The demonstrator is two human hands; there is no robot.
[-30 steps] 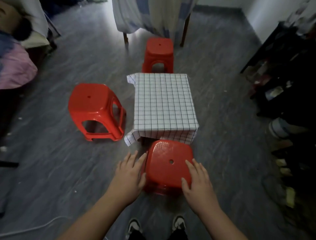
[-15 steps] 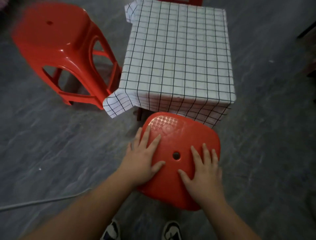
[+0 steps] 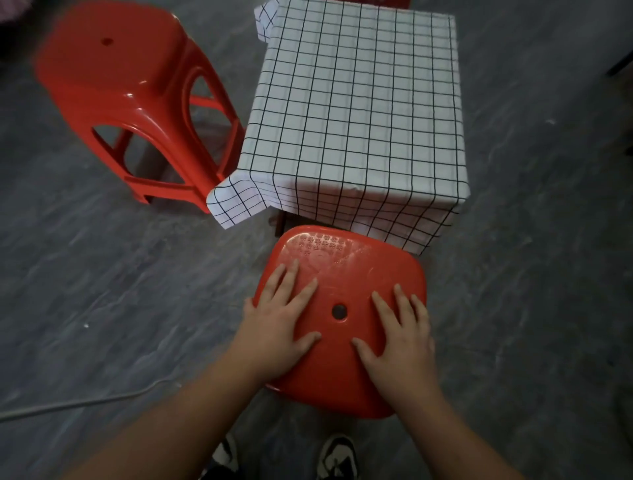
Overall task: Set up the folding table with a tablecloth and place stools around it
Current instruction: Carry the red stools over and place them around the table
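A low folding table stands on the floor under a white tablecloth with a black grid (image 3: pixel 356 102); the cloth hangs over its edges and only a dark bit of leg shows below. A red plastic stool (image 3: pixel 339 277) sits right at the table's near side. My left hand (image 3: pixel 277 325) and my right hand (image 3: pixel 400 335) both rest flat on its seat, fingers spread, one on each side of the round centre hole. A second red stool (image 3: pixel 137 102) stands at the table's left side. A sliver of a third red stool (image 3: pixel 383 2) shows beyond the far edge.
The floor is dark grey with a wood-like grain. A pale cable (image 3: pixel 68 406) runs across it at the lower left. My two shoes (image 3: pixel 284 459) are just under the near stool. A dark furniture leg (image 3: pixel 620 65) shows at the right edge.
A second ago my hands were at the sides of the near stool; they now lie flat on top of its seat. The view has dropped closer to the table.
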